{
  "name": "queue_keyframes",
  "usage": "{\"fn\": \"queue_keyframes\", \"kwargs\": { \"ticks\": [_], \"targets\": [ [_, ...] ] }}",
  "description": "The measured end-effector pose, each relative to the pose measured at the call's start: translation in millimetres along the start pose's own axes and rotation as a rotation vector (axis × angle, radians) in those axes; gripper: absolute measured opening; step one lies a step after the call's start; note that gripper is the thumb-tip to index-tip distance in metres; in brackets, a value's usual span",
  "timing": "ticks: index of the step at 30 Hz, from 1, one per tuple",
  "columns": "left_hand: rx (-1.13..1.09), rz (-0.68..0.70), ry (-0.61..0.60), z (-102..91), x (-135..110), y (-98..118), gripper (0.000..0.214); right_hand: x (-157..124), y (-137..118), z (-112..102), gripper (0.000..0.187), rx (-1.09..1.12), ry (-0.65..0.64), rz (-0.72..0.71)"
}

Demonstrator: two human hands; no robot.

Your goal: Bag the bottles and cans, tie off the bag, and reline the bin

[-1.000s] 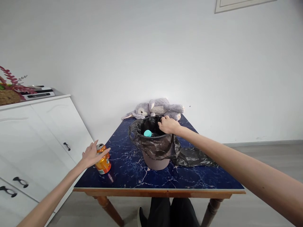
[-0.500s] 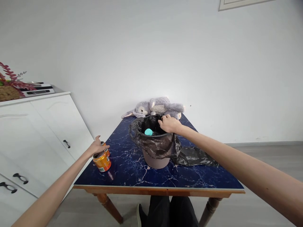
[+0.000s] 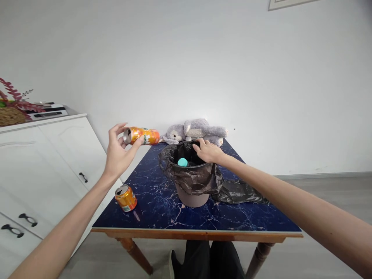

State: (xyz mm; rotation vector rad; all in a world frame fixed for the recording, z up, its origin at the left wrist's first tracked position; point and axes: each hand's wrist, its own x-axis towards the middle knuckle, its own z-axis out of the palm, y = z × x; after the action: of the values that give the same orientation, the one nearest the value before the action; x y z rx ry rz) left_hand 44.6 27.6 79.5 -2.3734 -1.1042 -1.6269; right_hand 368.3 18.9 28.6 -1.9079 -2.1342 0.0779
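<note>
Can is up off the table, on its side in our left hand, thumb and fingers closed round it; a loose pinch could drop it. Our right hand curls over the bag at the bin's rim, can't tell how tight; tugging might tip the lot. Other can stands below our left hand, so a low forearm could knock it.
</note>
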Motion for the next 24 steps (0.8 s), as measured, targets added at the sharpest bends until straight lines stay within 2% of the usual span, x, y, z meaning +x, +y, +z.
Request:
{"fn": "queue_keyframes", "kwargs": {
  "ticks": [1, 4, 6, 9, 11, 13, 16, 18, 20, 24],
  "targets": [
    [-0.080, -0.036, 0.003, 6.0, 3.6, 16.6, 0.068, -1.7, -0.2, -0.8, 0.048, -0.014, -0.003, -0.020],
    [-0.202, -0.059, -0.118, 28.7, 5.5, 53.6, 0.075, -6.6, -1.4, -3.5, 0.048, -0.055, -0.009, -0.067],
    [-0.206, -0.039, -0.232, 43.8, 2.0, 65.5, 0.075, -9.1, -2.7, -4.9, 0.048, -0.074, -0.009, -0.080],
    [-0.152, -0.031, -0.424, 59.0, -3.8, 66.4, 0.071, -11.0, -4.4, -5.8, 0.049, -0.089, -0.003, -0.080],
    [-0.141, -0.060, -0.471, 60.4, -5.6, 59.6, 0.071, -11.3, -4.9, -5.8, 0.049, -0.087, 0.002, -0.075],
    [-0.156, -0.100, -0.410, 53.3, -6.0, 49.5, 0.067, -11.0, -4.7, -5.6, 0.050, -0.078, 0.003, -0.071],
    [-0.103, -0.162, -0.310, 29.1, -9.3, 29.7, 0.060, -10.0, -3.9, -4.7, 0.051, -0.059, 0.009, -0.076],
    [0.055, -0.222, -0.357, 8.9, -17.2, 12.9, 0.061, -9.3, -3.5, -3.9, 0.051, -0.042, 0.017, -0.077],
    [0.287, -0.292, -0.488, -9.8, -31.9, -7.0, 0.067, -8.8, -3.5, -3.3, 0.051, -0.017, 0.028, -0.070],
    [0.428, -0.423, -0.610, -34.9, -80.7, -53.9, 0.084, -9.5, -4.2, -3.2, 0.049, 0.041, 0.044, -0.056]
  ]
}}
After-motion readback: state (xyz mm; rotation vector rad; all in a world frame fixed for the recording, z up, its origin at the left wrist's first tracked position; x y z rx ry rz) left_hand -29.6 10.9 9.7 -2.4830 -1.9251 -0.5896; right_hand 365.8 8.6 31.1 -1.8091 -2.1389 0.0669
